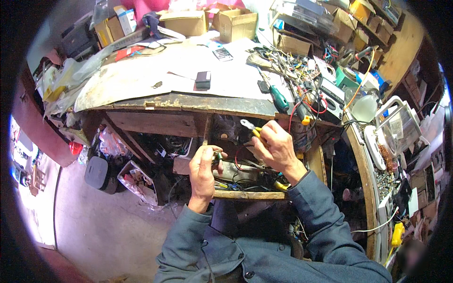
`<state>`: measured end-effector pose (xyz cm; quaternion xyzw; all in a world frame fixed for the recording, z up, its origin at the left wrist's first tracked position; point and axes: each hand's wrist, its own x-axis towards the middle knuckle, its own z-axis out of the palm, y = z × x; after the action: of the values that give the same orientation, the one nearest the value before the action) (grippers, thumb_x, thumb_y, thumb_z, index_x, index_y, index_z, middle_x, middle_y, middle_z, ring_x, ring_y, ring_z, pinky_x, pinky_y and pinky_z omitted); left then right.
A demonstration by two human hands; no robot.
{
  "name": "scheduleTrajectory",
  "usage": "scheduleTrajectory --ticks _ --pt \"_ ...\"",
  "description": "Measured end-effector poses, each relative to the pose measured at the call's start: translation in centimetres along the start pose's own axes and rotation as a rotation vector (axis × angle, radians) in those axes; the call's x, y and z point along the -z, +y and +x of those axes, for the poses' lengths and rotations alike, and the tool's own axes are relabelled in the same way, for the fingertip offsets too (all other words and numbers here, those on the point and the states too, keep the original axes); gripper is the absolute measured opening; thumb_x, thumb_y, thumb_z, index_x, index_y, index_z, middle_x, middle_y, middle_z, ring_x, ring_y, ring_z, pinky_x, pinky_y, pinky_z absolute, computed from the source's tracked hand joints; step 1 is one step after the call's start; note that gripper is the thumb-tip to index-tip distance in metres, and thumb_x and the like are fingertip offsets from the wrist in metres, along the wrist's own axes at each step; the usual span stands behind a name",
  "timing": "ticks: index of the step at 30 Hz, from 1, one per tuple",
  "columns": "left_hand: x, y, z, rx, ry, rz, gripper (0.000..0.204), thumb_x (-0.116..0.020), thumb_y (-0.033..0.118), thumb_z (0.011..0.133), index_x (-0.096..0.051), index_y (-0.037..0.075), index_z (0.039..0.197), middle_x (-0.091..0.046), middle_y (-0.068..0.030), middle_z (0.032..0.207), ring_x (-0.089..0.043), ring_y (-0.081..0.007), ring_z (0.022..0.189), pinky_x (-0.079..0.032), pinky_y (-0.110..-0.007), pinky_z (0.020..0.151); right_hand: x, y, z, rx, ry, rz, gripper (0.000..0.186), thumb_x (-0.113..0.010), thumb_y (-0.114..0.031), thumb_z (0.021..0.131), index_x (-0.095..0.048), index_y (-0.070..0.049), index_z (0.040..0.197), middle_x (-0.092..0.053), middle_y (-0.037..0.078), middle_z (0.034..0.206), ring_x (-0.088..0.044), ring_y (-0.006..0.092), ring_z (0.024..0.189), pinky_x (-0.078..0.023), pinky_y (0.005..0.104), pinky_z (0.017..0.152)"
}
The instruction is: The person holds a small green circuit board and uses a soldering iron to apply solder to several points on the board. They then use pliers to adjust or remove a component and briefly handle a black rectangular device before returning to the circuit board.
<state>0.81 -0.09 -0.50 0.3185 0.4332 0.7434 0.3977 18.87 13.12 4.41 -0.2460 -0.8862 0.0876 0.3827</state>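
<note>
Dark blue-grey jacket (pixel 311 250) fills 5 to 6 o'clock, closest to lens. Left hand (pixel 203 173), 7 o'clock from centre: thumb and fingers pinching a small greenish, metallic-looking piece (pixel 218 155); exact kind too small to tell. Right hand (pixel 274 147), 3 o'clock: fingers curled around yellow-handled pliers (pixel 249 126), metal head pointing to 10 o'clock, apart from the piece. Both hands sit over a cluttered wood-edged compartment (pixel 250 194), just below the workbench (pixel 226 104). On the bench: small black box (pixel 203 79) at 11 o'clock, green-handled screwdriver (pixel 279 97) near 1 o'clock, tangled wires (pixel 295 70) beyond it. Grey bin (pixel 97 172) on floor, 9 o'clock.
</note>
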Motion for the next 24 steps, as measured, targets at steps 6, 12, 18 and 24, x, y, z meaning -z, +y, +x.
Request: scheduleTrajectory --ticks 6,12,18,24 --pt "0.0 -0.9 0.4 -0.069 -0.023 0.002 0.027 -0.065 0.021 0.100 -0.062 -0.001 0.117 -0.067 -0.0078 0.108 -0.063 -0.0110 0.085 -0.056 -0.029 0.076 2.4 0.4 3.4 -0.055 0.285 -0.390 0.019 -0.068 -0.019 0.092 -0.059 -0.002 0.089 -0.057 0.017 0.086 -0.060 0.0356 0.075 -0.049 0.0450 0.066" --pt "-0.8 0.4 0.0 -0.133 -0.001 0.077 0.046 -0.077 0.008 0.090 -0.056 -0.005 0.129 -0.065 -0.0094 0.115 -0.063 -0.0130 0.099 -0.051 -0.026 0.090 4.4 3.6 7.7 -0.195 0.122 -0.705 0.032 -0.060 -0.035 0.096 -0.065 -0.003 0.091 -0.065 0.020 0.093 -0.066 0.0385 0.088 -0.053 0.0482 0.075" --pt "-0.5 -0.1 -0.2 -0.147 0.003 0.029 0.057 -0.076 -0.006 0.084 -0.052 -0.004 0.136 -0.061 -0.0115 0.127 -0.061 -0.0164 0.112 -0.050 -0.030 0.100 5.3 2.4 7.2 0.063 0.221 -0.717 0.024 -0.067 -0.028 0.091 -0.067 -0.003 0.090 -0.064 0.016 0.090 -0.063 0.0351 0.084 -0.051 0.0426 0.076" --pt "-0.4 0.1 -0.3 -0.203 -0.020 0.044 0.071 -0.072 -0.013 0.083 -0.044 -0.001 0.147 -0.056 -0.0111 0.140 -0.062 -0.0180 0.116 -0.050 -0.031 0.101 4.5 -0.9 3.0 0.006 -0.091 0.014 0.014 -0.071 -0.015 0.089 -0.065 -0.003 0.086 -0.061 0.013 0.076 -0.062 0.0311 0.071 -0.050 0.0390 0.066"
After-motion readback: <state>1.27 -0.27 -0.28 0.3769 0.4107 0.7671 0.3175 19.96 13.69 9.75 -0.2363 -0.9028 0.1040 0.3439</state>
